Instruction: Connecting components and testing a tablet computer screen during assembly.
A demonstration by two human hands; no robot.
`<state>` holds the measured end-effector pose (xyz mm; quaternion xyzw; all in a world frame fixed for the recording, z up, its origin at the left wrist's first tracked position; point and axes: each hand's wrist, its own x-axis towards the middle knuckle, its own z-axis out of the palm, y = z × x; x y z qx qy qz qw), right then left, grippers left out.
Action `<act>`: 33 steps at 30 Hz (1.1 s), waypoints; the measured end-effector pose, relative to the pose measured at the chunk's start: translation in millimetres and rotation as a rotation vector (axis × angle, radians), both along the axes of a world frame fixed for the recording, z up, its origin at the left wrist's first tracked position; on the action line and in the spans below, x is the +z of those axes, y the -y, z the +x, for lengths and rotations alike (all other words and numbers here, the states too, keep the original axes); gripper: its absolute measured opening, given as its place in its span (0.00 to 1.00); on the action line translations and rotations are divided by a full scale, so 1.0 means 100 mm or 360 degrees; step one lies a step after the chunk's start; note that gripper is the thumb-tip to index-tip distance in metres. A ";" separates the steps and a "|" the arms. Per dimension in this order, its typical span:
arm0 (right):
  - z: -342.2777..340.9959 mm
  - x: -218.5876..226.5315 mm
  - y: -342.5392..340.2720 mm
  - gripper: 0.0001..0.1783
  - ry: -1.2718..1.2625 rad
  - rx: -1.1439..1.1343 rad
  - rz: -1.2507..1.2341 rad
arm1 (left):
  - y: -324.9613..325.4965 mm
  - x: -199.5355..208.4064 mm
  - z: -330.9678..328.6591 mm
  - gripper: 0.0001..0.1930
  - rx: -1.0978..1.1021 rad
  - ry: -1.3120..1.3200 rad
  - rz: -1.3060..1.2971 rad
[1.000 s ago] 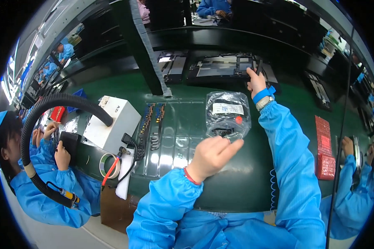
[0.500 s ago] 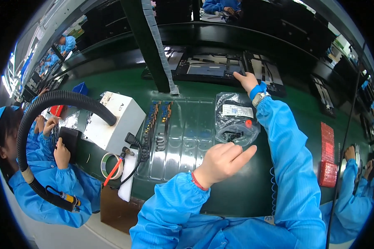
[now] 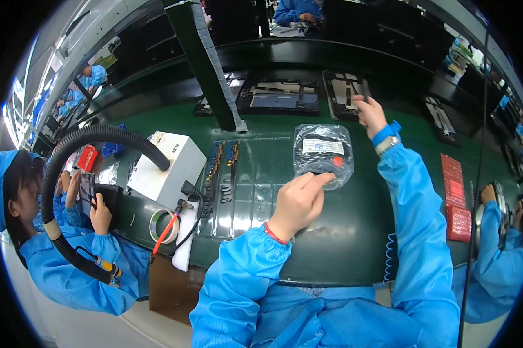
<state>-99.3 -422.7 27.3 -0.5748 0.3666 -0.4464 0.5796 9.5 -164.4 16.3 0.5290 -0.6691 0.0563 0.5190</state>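
My right hand (image 3: pixel 371 116) is raised at the far side of the bench, its thumb and fingers closed on a slim dark stick-like object (image 3: pixel 365 90). It is beside a flat black device frame (image 3: pixel 338 95) with pale panels inside. My left hand (image 3: pixel 301 200) hovers nearer to me with its fingers curled together, and whatever they may hold is hidden. Just beyond it lies a clear plastic bag (image 3: pixel 324 152) with black contents, a white label and a red dot. Left of that hand, a clear ribbed tray (image 3: pixel 255 200) bears two rows of small orange-and-black parts (image 3: pixel 214 165).
On the left stand a white box with a black hose (image 3: pixel 171 174), a tape roll (image 3: pixel 164 226) and an orange-red tool (image 3: pixel 166 233). A green post (image 3: pixel 206 69) rises from the bench. Red bubble wrap (image 3: pixel 454 191) lies right. A co-worker (image 3: pixel 93 267) sits at left.
My right hand has left the middle black frame and moved right, now showing the slim dark object upright. My left hand's fingers have drawn together. The view has shifted slightly.
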 end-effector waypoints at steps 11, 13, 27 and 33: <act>-1.86 -0.75 0.99 0.08 0.0756 -0.1117 0.0405 | -0.03 -0.01 -0.09 0.18 -0.0060 0.0058 0.0140; -1.94 -0.77 1.09 0.12 0.0712 -0.1319 0.0154 | -0.02 -0.01 -0.11 0.18 -0.0101 0.0056 0.0157; -2.12 -0.70 1.60 0.11 0.1324 -0.1385 0.0241 | 0.02 -0.01 -0.15 0.20 -0.0090 0.0284 0.0363; -2.25 -0.64 1.57 0.12 0.1735 -0.0667 0.0679 | 0.03 0.01 -0.15 0.20 -0.0142 0.0317 0.0411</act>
